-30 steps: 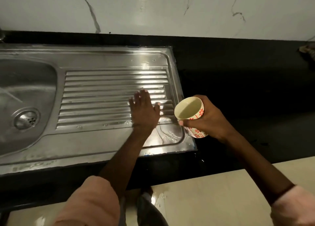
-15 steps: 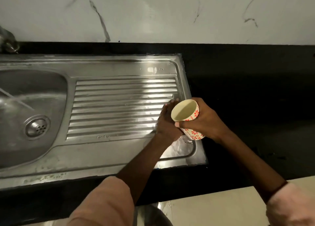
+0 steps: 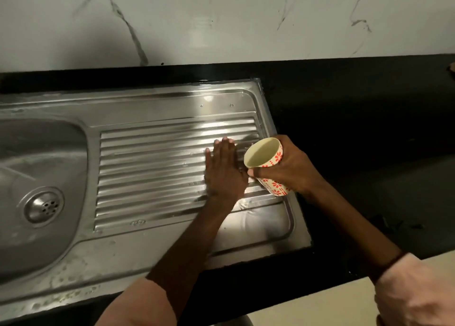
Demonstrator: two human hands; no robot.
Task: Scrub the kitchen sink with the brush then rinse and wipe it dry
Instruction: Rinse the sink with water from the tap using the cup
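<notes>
head view gives me my right hand [image 3: 290, 168] with its grip wrapped round a cream cup [image 3: 267, 164] printed with red flowers, thumb across the near side, fingers curled behind it. the cup is tilted, mouth turned toward the left and up, and it sits over the right end of the draining board, just beside my other hand. i cannot tell whether any water is in it. my left hand [image 3: 222, 168] lies flat, fingers straight and together, grip released, palm pressed onto the ridged draining board [image 3: 152, 168] of the steel sink [image 3: 147, 106]. both forearms come in from the bottom edge, with pale pink sleeves [image 3: 416, 291] at the elbows. water beads show on the ridges and along the sink's near rim. further left is the basin [image 3: 37, 168] with its round drain strainer [image 3: 44, 206]. the sink is set in a black desk [image 3: 369, 119] that runs off to the right, and behind it stands a white marble wall [image 3: 221, 18] with dark veins.
</notes>
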